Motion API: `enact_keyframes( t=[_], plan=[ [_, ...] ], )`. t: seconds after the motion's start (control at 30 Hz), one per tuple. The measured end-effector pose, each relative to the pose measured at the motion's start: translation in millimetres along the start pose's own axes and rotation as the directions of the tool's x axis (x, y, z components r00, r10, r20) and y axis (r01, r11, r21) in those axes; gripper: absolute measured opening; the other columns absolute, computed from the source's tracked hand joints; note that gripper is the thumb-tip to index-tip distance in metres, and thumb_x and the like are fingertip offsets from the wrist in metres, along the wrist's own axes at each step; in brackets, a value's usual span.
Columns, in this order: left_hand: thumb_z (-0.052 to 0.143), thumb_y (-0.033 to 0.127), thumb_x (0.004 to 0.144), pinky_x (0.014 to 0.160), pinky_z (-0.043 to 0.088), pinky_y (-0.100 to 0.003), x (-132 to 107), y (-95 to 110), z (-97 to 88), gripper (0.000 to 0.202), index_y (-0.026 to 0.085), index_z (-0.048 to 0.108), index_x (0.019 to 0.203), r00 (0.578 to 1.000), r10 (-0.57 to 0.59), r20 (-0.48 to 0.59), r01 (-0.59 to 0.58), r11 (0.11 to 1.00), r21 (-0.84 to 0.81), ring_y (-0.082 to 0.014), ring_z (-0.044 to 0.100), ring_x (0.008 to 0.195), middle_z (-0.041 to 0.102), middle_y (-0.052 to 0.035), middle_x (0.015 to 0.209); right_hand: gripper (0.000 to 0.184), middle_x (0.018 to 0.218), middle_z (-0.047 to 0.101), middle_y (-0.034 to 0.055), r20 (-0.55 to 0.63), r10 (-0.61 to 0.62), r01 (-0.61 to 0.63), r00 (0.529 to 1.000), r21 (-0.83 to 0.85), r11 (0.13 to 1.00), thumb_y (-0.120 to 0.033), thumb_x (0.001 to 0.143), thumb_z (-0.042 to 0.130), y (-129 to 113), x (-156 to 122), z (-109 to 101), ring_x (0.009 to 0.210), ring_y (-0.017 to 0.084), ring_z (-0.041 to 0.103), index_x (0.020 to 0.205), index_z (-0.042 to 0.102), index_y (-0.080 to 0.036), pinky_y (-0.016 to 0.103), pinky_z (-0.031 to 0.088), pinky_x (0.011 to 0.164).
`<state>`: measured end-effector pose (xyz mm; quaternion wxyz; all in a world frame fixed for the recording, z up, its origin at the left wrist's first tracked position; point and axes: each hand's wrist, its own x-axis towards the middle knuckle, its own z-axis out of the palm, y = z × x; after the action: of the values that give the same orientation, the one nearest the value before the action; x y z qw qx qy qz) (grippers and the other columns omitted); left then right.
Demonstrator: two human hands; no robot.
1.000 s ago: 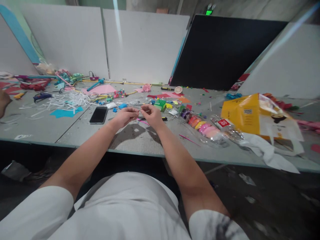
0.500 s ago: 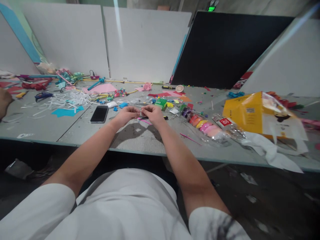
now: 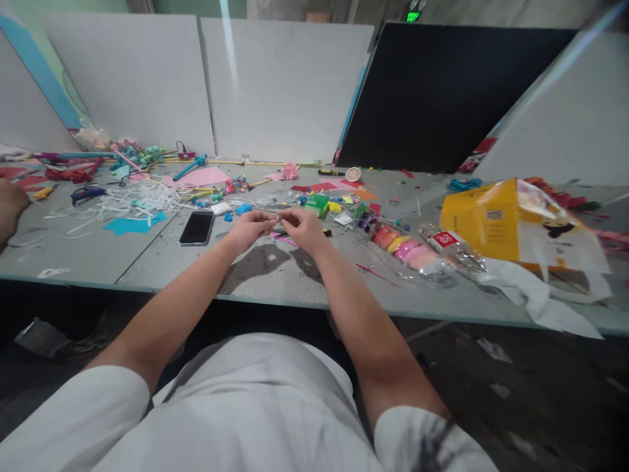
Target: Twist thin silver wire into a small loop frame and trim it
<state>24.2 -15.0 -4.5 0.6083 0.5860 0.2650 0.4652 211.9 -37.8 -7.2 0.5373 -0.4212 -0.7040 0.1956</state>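
Note:
My left hand (image 3: 249, 229) and my right hand (image 3: 301, 226) meet over the middle of the table, fingertips pinched close together. Between them is something tiny and pale, too small to make out. Beneath the fingers lie a pink stick (image 3: 285, 240) and a dark, thin tool, partly covered by my right hand. A green box (image 3: 317, 204) stands just behind my right hand. To the left of my left hand a black phone (image 3: 196, 228) lies flat, with blue clay lumps (image 3: 242, 209) and a white lump (image 3: 220, 208) near it.
A clear pack of coloured clay (image 3: 403, 248) and a yellow bag (image 3: 484, 219) lie on the right. White paper strips (image 3: 130, 200) and blue paper (image 3: 135, 223) cover the left. Another person's hand (image 3: 10, 208) rests at the far left edge. Upright boards (image 3: 289, 85) line the back.
Both hands stay together at nearly the same spot, with only slight finger movement. The view has shifted a little. The other person's hand at the left reaches slightly further in.

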Motion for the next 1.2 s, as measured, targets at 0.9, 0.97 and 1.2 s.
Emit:
enact_keyframes(
  t=[0.9,0.97,1.2],
  plan=[
    [0.088,0.025,0.072,0.062,0.041,-0.027,-4,1,2.1,0.028,0.017,0.061,0.071,0.996,0.085,-0.004,-0.081,0.962,0.259,-0.0118,0.055,0.059,0.063,0.0009,0.060,0.015,0.096,0.081,0.0118,0.091,-0.181,0.202,0.979,-0.475,0.857,-0.024,0.093,0.067,-8,-3,-4,0.092,0.027,0.071,0.094,0.081,-0.018,0.038,0.052,0.086],
    [0.089,0.025,0.071,0.061,0.041,-0.027,-2,-1,1.3,0.031,0.017,0.059,0.069,0.996,0.086,-0.010,-0.080,0.956,0.284,-0.0118,0.055,0.058,0.062,0.0014,0.059,0.015,0.099,0.081,0.0126,0.098,-0.181,0.206,0.979,-0.480,0.853,-0.020,0.092,0.067,-8,-3,-3,0.094,0.028,0.071,0.095,0.082,-0.018,0.039,0.052,0.087],
    [0.090,0.027,0.067,0.058,0.038,-0.026,0,-3,1.7,0.035,0.019,0.056,0.068,0.995,0.098,-0.022,-0.086,0.944,0.320,-0.0112,0.052,0.058,0.059,0.0028,0.059,0.019,0.098,0.081,0.0124,0.165,-0.212,0.268,0.963,-0.511,0.817,-0.021,0.094,0.063,-13,-4,-5,0.095,0.029,0.071,0.093,0.082,-0.019,0.039,0.050,0.086]
  ],
)
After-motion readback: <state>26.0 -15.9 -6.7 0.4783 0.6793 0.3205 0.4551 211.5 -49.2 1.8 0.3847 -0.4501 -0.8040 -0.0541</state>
